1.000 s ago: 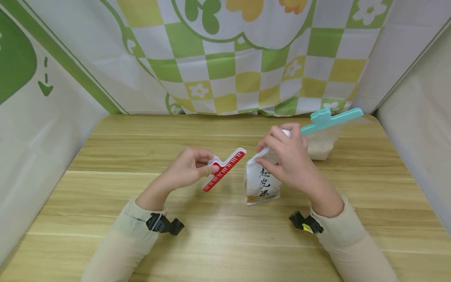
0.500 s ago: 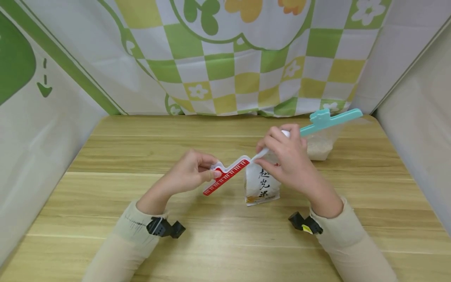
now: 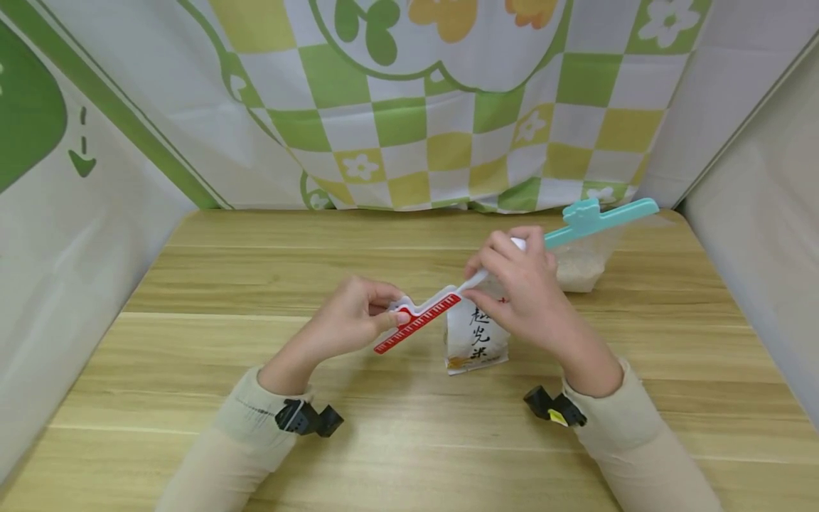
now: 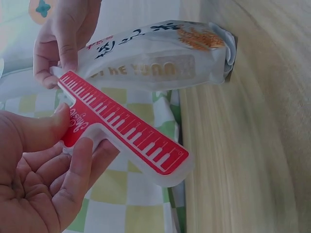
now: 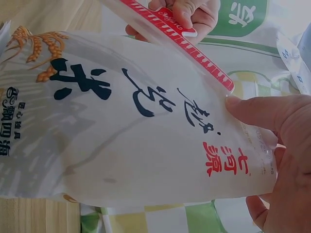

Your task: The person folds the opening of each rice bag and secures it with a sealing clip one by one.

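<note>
My left hand [image 3: 350,316] pinches a red and white bag clip [image 3: 419,323] with a piano-key print by its handle, thumb on the red face. The far tip of that clip meets the folded top of a white rice bag [image 3: 476,338], close to my right fingertips. The bag stands upright on the table with dark characters on its front. My right hand [image 3: 527,284] grips its folded top edge between thumb and fingers. In the right wrist view the clip [image 5: 194,51] lies slantwise by the right thumb. Whether its jaws are parted cannot be told.
Behind the right hand stands a clear bag of rice [image 3: 579,267] closed by a turquoise clip [image 3: 591,220]. A wooden table [image 3: 224,263] lies beneath everything. A checked green and yellow cloth [image 3: 448,142] hangs along the back edge.
The left hand has moved right with the red clip, bringing its tip to the rice bag's folded top. The right hand has stayed almost still, holding the bag.
</note>
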### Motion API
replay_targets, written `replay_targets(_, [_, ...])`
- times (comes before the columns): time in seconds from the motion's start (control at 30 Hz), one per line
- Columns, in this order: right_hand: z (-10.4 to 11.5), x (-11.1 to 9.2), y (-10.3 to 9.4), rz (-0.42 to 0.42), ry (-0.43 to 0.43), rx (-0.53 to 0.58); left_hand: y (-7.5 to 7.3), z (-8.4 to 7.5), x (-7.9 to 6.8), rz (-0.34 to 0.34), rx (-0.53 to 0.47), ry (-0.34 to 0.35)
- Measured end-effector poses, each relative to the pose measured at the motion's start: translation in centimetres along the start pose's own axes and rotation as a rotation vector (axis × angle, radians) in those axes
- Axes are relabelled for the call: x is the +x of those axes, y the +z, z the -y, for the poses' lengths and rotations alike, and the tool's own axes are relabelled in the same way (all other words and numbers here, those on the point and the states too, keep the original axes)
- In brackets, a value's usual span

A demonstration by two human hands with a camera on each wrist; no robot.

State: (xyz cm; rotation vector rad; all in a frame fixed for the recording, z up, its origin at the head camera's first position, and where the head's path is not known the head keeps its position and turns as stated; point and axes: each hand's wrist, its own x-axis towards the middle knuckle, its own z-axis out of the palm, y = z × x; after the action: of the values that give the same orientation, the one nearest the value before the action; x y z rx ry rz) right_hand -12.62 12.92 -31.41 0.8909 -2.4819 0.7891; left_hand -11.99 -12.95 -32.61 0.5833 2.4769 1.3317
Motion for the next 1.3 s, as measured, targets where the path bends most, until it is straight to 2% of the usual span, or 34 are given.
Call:
replay_targets(0.63, [-0.2, 0.0, -0.2, 0.021, -0.038, -0.017, 0.9, 0.3, 0.6, -0.01, -0.043, -0.002])
replay_targets(0.8, [-0.4, -0.2, -0.5, -0.006, -0.07, 0.003, 1.0, 0.2, 0.7, -0.001, -0.066, 0.002])
replay_targets(0.93, [-0.6, -0.2, -0.5, -0.064, -0.085, 0.048, 1.0, 0.2, 0.6, -0.004, -0.075, 0.014])
replay_targets(1.03, [-0.6, -0.1, -0.4, -0.109, -0.076, 0.037, 1.1, 0.2, 0.6, -0.01, -0.072, 0.021])
replay_targets(1.13, [-0.5, -0.1, -0.5, -0.132, -0.03, 0.019, 1.2, 0.3, 0.5, -0.018, -0.081, 0.017])
replay_targets(1.3, [-0.3, -0.1, -0.9, -0.11, 0.051, 0.047, 1.2, 0.4, 0.5, -0.025, -0.11, 0.024])
